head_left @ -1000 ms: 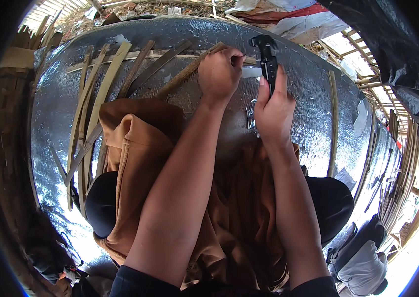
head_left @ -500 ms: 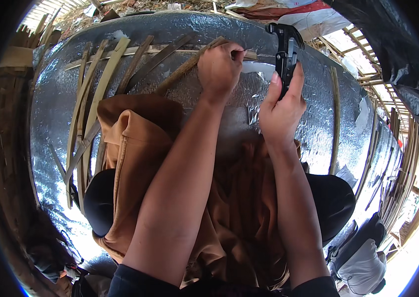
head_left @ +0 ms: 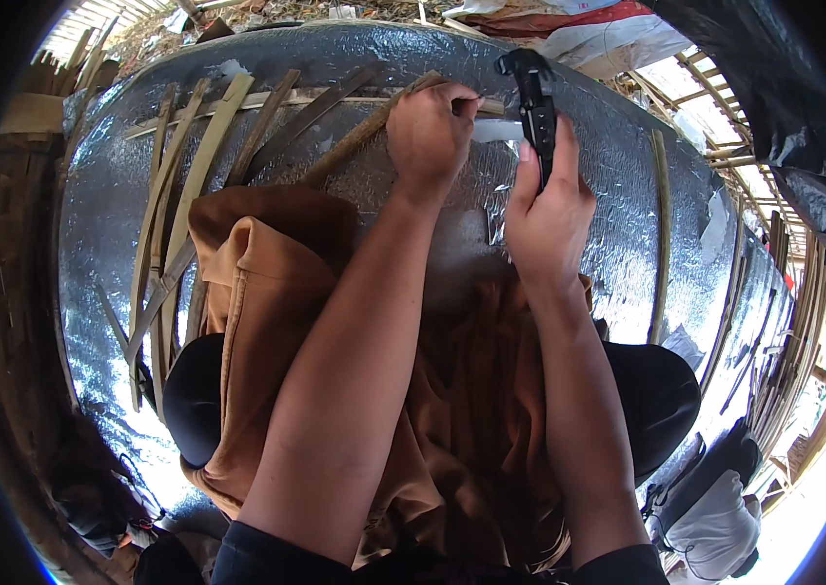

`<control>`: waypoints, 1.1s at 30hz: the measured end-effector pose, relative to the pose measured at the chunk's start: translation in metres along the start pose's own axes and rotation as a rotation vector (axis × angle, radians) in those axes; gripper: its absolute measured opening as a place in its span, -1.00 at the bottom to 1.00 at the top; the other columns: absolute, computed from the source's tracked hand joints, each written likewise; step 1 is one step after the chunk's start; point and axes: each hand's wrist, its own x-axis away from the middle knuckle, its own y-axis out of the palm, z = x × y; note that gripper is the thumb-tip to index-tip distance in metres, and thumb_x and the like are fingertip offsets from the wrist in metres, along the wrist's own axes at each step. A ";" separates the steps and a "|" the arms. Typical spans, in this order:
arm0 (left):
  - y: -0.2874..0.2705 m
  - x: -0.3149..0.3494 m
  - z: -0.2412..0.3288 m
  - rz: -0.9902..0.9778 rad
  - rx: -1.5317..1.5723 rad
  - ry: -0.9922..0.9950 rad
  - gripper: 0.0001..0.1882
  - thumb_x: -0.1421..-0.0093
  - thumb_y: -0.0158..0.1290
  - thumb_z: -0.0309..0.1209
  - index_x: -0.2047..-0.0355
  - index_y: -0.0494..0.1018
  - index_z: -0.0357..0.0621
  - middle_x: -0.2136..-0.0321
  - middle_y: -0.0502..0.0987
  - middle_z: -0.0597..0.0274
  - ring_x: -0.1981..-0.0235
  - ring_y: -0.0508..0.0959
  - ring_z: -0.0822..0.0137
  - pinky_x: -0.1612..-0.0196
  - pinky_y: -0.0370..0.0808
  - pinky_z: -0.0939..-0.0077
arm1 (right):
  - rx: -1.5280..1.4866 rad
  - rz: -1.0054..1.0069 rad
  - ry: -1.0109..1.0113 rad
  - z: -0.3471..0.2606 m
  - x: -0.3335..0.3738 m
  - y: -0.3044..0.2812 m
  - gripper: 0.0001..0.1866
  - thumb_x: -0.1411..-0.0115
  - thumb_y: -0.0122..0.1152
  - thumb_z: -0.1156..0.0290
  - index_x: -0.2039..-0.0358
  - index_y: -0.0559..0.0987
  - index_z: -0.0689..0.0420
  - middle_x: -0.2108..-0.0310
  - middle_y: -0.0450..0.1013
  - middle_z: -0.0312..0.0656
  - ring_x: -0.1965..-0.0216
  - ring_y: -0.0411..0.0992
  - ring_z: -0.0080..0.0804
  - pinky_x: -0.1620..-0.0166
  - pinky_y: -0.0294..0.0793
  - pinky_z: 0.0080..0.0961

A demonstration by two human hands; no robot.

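A silver foil sheet (head_left: 618, 224) lies under everything. Near its far edge, the left hand (head_left: 425, 136) is curled closed over a brown stick (head_left: 350, 146); its grip is hidden. Beside it, the right hand (head_left: 551, 219) grips a black hammer (head_left: 537, 109). Wooden strips (head_left: 209, 159) lie toward the sheet's left edge.

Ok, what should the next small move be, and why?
I'd probably ease the hammer slowly left, toward the left grip, without striking. The right grip holds it raised, its head off to the right, while the left grip is closed over the slanting stick; what it may pinch is too small to tell.
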 end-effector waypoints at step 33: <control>-0.001 0.001 0.002 -0.012 -0.052 -0.049 -0.86 -0.13 0.31 -0.24 0.33 0.73 0.07 0.39 0.69 0.11 0.37 0.68 0.02 0.26 0.59 0.19 | -0.043 0.126 -0.039 -0.007 -0.007 -0.003 -0.51 -0.37 0.11 0.36 -0.26 0.32 0.22 0.42 0.56 0.26 0.37 0.56 0.33 0.36 0.54 0.10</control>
